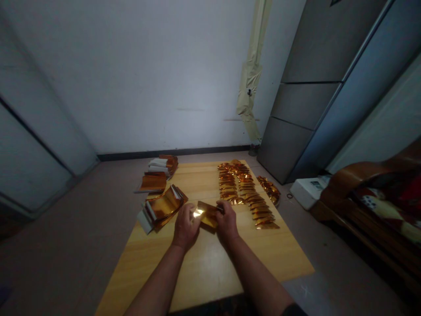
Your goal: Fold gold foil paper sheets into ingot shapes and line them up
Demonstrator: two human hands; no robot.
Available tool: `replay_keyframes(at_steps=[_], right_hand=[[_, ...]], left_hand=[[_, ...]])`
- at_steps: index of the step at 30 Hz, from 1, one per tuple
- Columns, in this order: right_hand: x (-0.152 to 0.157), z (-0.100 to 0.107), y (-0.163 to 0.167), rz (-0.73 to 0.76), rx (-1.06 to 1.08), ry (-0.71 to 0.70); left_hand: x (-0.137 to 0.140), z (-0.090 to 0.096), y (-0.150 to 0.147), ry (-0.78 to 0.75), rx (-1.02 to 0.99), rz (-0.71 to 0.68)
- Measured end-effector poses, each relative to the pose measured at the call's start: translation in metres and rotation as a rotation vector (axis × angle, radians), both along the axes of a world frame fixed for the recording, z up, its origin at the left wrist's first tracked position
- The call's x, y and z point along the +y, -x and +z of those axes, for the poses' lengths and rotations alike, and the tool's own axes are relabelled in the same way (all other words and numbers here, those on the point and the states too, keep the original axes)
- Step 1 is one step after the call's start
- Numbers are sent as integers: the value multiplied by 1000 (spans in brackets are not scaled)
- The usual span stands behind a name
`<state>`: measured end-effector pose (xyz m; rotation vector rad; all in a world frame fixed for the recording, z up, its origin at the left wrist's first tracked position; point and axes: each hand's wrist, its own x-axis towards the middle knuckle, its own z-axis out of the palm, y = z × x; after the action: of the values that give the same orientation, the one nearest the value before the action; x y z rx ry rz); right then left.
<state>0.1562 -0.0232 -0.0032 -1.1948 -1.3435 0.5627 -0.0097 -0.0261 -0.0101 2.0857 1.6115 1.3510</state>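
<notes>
A shiny gold foil paper sheet (208, 213) is held above the table, slightly bent, between my two hands. My left hand (186, 226) grips its left edge, the fingers curled around it. At its right edge, my right hand (226, 219) has thumb and fingers closed on the sheet. Just left of my left hand lies a curved stack of gold foil sheets (164, 205) with pale backs. To the right of my right hand, folded gold foil pieces (259, 206) stand in overlapping rows.
The wooden table (210, 267) also bears more foil sheets (154, 181) at its far left edge. A container heaped with folded foil (269, 188) is beyond the right edge. A grey refrigerator (296, 105), a white box (305, 192) and a wooden sofa (348, 188) stand to the right.
</notes>
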Motion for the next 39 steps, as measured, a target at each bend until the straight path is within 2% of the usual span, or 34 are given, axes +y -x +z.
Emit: replay_keyframes(at_steps=[5,9,11,14,16,20,23,26,30,34,39], right_hand=[[1,19,-1,55,-26,-143],[-2,18,-1,138,-58,-195],[-3,15,-2,157,-81,-224],[-2,15,-5,133,-124,-218],[-1,16,-6,128,-145,-212],[-7,16,-5,242,-175,-263],[-20,11,-4,293,-187,-296],[-34,4,-8,264,-205,-308],[-46,-2,-20,346,-381,-339],[-49,-3,-33,386,-577,-237],[-51,-4,-44,433,-699,-167]], left_hand=[[4,-7,1,78,-60,-29],[6,-7,1,186,-133,77],[5,-4,0,190,-150,91],[1,2,0,180,-143,64],[-1,4,0,230,-146,36],[-1,1,4,313,-151,-45],[2,-4,9,297,-126,-87],[4,-8,12,211,-71,-122],[6,-8,11,170,14,-153],[8,-9,6,175,90,-174],[11,-12,4,171,59,-91]])
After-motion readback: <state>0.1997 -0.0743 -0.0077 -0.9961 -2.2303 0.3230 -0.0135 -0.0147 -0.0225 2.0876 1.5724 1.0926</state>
